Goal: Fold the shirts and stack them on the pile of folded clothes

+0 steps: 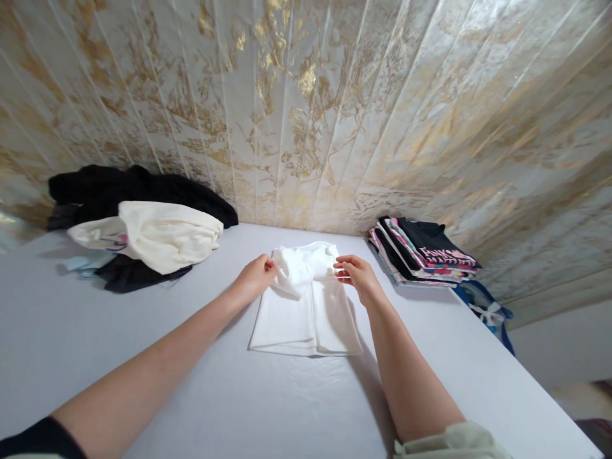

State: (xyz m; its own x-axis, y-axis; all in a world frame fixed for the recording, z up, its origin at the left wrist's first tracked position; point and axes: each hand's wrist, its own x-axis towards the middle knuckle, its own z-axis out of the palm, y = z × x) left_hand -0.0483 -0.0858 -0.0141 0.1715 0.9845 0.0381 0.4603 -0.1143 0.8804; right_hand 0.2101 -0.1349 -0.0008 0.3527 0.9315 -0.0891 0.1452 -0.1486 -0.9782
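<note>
A white garment (pixel 306 306) lies partly folded in the middle of the pale table (pixel 239 395), its far end raised off the surface. My left hand (pixel 257 275) is closed on the garment's far left edge. My right hand (pixel 356 274) pinches the far right edge, fingers curled around the cloth. Both forearms reach forward from the near edge of the table.
An unfolded heap of black and cream clothes (pixel 143 233) sits at the far left. A stack of folded clothes (pixel 423 252) with a black printed top lies at the far right by the wall. A blue and white bag (pixel 488 312) hangs beyond the table's right edge.
</note>
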